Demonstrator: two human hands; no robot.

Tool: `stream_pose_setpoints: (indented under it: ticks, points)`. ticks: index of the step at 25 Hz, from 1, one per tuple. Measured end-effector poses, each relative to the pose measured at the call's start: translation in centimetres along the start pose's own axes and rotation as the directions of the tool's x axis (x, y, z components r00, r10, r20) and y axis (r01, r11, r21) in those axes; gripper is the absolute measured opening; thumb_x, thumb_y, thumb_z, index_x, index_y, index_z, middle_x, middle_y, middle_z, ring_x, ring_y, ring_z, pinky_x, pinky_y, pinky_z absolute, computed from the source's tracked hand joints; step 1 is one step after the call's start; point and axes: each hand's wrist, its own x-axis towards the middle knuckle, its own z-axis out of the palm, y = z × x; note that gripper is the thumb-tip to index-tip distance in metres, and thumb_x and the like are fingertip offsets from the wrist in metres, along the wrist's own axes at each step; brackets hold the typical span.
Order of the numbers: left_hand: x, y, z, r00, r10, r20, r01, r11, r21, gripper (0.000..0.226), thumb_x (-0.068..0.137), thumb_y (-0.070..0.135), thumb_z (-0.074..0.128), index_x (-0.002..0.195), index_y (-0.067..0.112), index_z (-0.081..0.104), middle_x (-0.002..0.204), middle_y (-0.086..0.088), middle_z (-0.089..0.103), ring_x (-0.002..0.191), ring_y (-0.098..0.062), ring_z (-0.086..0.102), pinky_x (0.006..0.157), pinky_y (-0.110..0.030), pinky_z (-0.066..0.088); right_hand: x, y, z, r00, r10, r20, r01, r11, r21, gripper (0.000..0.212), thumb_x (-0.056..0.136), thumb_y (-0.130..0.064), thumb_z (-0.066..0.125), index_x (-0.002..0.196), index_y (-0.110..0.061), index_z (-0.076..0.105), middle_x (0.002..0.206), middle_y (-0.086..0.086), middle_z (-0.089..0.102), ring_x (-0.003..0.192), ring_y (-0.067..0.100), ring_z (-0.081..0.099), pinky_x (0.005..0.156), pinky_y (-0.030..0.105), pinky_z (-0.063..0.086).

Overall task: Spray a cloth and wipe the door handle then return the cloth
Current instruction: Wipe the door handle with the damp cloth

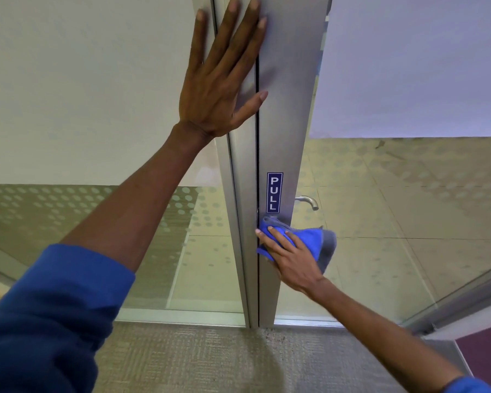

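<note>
My right hand presses a blue cloth with a grey edge against the metal door frame, just below a blue PULL sticker. The near-side handle is hidden under the cloth and hand. A silver lever handle on the far side shows through the glass, above and right of the cloth. My left hand lies flat with fingers spread, high on the frame across the gap between door and fixed post.
Glass panels with frosted dots stand on both sides of the frame. Tiled floor shows beyond the glass. Grey carpet lies at my feet. A second glass panel's metal edge runs along the lower right.
</note>
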Motion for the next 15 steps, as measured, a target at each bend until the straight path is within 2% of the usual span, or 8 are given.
stream_pose_setpoints:
  ticks: [3, 6, 8, 10, 13, 15]
  points:
    - [-0.1, 0.0, 0.3, 1.000, 0.001, -0.008, -0.001, 1.000, -0.019, 0.076, 0.103, 0.058, 0.040, 0.159, 0.007, 0.034, 0.162, -0.018, 0.043, 0.151, -0.039, 0.036, 0.123, -0.065, 0.022, -0.6, 3.9, -1.0, 0.979, -0.190, 0.075, 0.191, 0.982, -0.001, 0.075, 0.091, -0.009, 0.058, 0.160, -0.017, 0.028, 0.171, -0.011, 0.018, 0.155, 0.019, 0.022, 0.120, 0.045, 0.030]
    - [-0.1, 0.0, 0.6, 1.000, -0.001, -0.010, 0.000, 1.000, -0.017, 0.078, 0.102, 0.059, 0.039, 0.160, 0.008, 0.031, 0.163, -0.018, 0.041, 0.152, -0.038, 0.033, 0.125, -0.064, 0.020, -1.8, 7.0, -1.6, 0.954, -0.279, 0.114, 0.281, 0.960, 0.001, 0.073, 0.100, -0.013, 0.046, 0.164, -0.025, 0.014, 0.171, -0.016, 0.013, 0.158, 0.013, 0.015, 0.129, 0.046, 0.012]
    - [-0.1, -0.1, 0.7, 1.000, -0.002, -0.013, 0.002, 1.000, -0.011, 0.079, 0.102, 0.060, 0.040, 0.161, 0.008, 0.030, 0.164, -0.017, 0.041, 0.153, -0.038, 0.031, 0.125, -0.064, 0.019, -2.6, 8.8, -2.2, 0.951, -0.277, 0.133, 0.273, 0.961, 0.048, 0.058, 0.109, -0.030, 0.035, 0.164, -0.031, 0.014, 0.171, -0.021, 0.010, 0.159, 0.008, 0.008, 0.130, 0.043, 0.004]
    - [-0.2, -0.1, 0.6, 1.000, -0.002, -0.018, 0.002, 1.000, -0.006, 0.079, 0.102, 0.060, 0.040, 0.160, 0.008, 0.031, 0.163, -0.017, 0.041, 0.152, -0.038, 0.032, 0.124, -0.064, 0.020, -3.7, 10.3, -2.5, 0.951, -0.270, 0.150, 0.258, 0.961, 0.097, 0.051, 0.111, -0.042, 0.027, 0.162, -0.035, 0.020, 0.169, -0.024, 0.014, 0.158, 0.008, 0.010, 0.130, 0.045, 0.001]
    - [-0.2, 0.0, 0.4, 1.000, 0.005, -0.010, -0.004, 1.000, 0.014, 0.078, 0.102, 0.059, 0.039, 0.160, 0.008, 0.032, 0.163, -0.018, 0.043, 0.152, -0.038, 0.034, 0.123, -0.065, 0.022, -6.0, 11.6, -2.6, 0.978, -0.171, 0.123, 0.136, 0.958, 0.251, 0.050, 0.111, -0.043, 0.029, 0.161, -0.034, 0.025, 0.168, -0.022, 0.021, 0.159, 0.014, 0.011, 0.129, 0.048, 0.002]
    - [-0.1, 0.2, 0.2, 1.000, 0.007, -0.007, -0.007, 1.000, 0.012, 0.076, 0.103, 0.059, 0.038, 0.160, 0.008, 0.033, 0.162, -0.018, 0.043, 0.151, -0.039, 0.036, 0.122, -0.065, 0.023, -7.3, 10.8, -2.4, 0.995, -0.027, 0.099, -0.021, 0.893, 0.449, 0.049, 0.110, -0.041, 0.034, 0.158, -0.032, 0.034, 0.167, -0.020, 0.027, 0.160, 0.016, 0.009, 0.128, 0.042, 0.012]
